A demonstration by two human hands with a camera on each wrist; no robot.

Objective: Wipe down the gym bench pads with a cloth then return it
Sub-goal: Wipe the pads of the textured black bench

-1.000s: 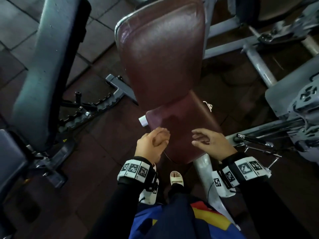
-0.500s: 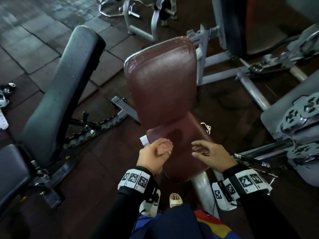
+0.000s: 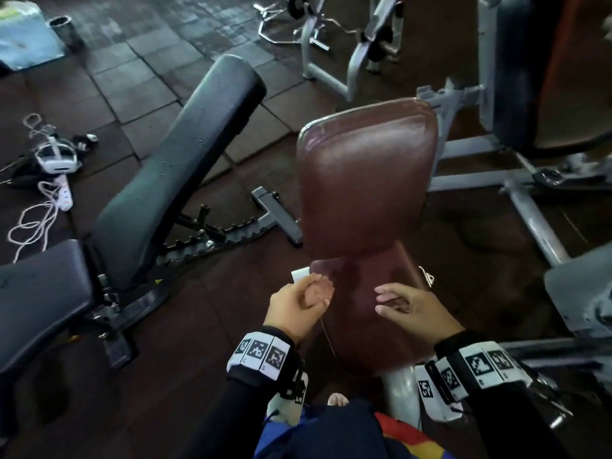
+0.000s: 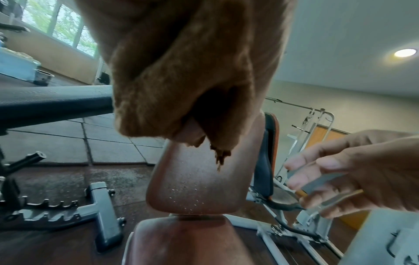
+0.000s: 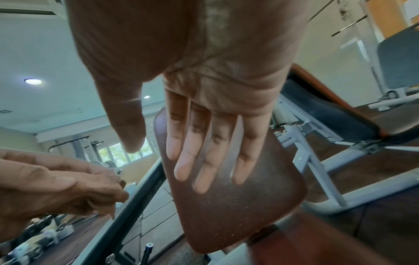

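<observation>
Item: cloth [image 3: 319, 291], tan, bunched in the clenched left hand [image 3: 298, 306] over the maroon seat pad [image 3: 364, 332]; right hand [image 3: 414, 309] alongside, fingers loosely spread, empty; both stayed put while the gaze rose to the backrest pad [image 3: 364, 180] ahead, probably wiped next.

The back pad [image 3: 362, 180] at the frame's centre is glossy maroon, and the seat pad [image 3: 371, 313] below it is the same maroon, darker in patches. The neighbouring bench [image 3: 172, 167] at left is black with pale specks along its surface. Its toothed frame [image 3: 212, 240] is grey. Floor tiles [image 3: 139, 81] run dark grey in the upper left, turning dark brown toward the middle. The machine frame [image 3: 477, 180] at right is pale grey. Both wristbands [image 3: 260, 354] are black with white squares printed in black block patterns. A white cord [image 3: 33, 223] coils at far left. The clothing [image 3: 397, 435] at the lower edge shows navy, red and yellow.
</observation>
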